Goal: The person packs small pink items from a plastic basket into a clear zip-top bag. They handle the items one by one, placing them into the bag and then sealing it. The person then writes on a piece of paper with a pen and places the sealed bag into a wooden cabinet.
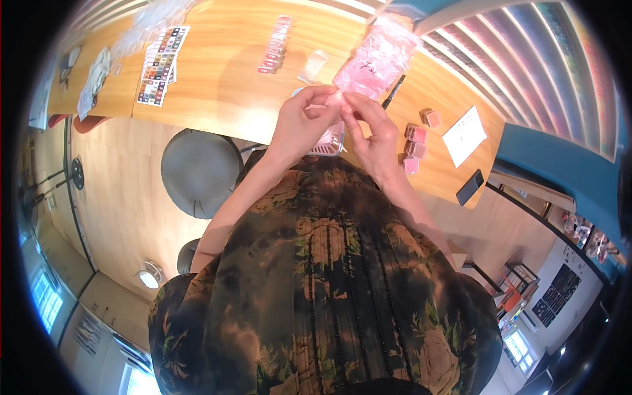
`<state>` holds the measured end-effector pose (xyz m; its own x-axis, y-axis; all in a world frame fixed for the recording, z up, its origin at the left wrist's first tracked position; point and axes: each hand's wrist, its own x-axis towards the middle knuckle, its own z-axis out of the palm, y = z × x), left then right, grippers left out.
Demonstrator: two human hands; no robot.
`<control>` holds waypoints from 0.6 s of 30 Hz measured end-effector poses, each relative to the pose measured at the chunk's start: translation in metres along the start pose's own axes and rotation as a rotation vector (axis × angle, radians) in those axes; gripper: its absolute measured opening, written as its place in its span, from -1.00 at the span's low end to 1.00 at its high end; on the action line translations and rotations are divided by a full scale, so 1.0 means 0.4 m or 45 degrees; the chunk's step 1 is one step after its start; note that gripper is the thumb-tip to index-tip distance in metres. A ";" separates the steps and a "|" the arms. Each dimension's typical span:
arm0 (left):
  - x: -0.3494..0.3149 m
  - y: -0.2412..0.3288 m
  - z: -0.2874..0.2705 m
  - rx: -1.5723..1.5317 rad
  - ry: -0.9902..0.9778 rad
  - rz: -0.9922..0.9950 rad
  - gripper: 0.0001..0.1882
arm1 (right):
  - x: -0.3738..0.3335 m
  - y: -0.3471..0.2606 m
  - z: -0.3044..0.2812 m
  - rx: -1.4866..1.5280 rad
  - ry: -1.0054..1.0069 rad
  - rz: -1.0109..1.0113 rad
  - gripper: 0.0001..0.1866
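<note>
The fingers of the left hand (299, 128) and right hand (375, 138) meet in close pinches, thumbs against forefingers, on a small pink piece (338, 100); its exact shape is hidden by the fingertips. It is held above a pale plastic basket (327, 153), partly covered by the hands, at the near side of a wooden bench (230, 79). For careful handling, a light, even pinch from both sides seems best, with the wrists low and the piece over the basket, so that anything dropped lands inside.

Just beyond the fingers lies a clear bag of pink contents (375, 62), with a black pen (394, 92) beside it; a rightward sweep could knock the pen or the small pink boxes (413, 141). Farther right, a white card (464, 137) and a phone (470, 187) lie close to the bench's edge. Leftward is roomier: bare wood stretches toward the colour charts (161, 69), though the front edge runs near the left forearm
</note>
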<state>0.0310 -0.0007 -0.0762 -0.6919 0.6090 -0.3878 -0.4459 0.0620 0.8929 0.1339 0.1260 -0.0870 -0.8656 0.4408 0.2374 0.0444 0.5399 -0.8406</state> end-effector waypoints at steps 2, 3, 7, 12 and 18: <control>0.015 -0.029 0.000 0.075 0.011 0.071 -0.66 | -0.007 0.000 0.001 -0.014 0.023 -0.009 -0.63; 0.021 -0.034 0.003 0.113 0.005 0.108 -0.67 | -0.013 0.004 0.004 -0.048 0.049 -0.029 -0.62; 0.018 -0.042 0.025 0.232 -0.019 0.124 -0.70 | -0.044 0.006 -0.011 -0.141 0.052 0.070 -0.53; 0.018 -0.103 0.055 0.287 -0.163 0.047 -0.65 | -0.099 0.024 -0.037 -0.161 0.063 0.220 -0.52; -0.004 -0.092 0.095 0.348 -0.309 -0.023 -0.64 | -0.349 0.147 -0.132 -0.162 0.324 0.655 -0.26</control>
<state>0.0703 0.0260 -0.0997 -0.5155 0.7740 -0.3677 -0.2660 0.2634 0.9273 0.2837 0.1340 -0.1441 -0.5705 0.8189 -0.0628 0.5002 0.2858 -0.8174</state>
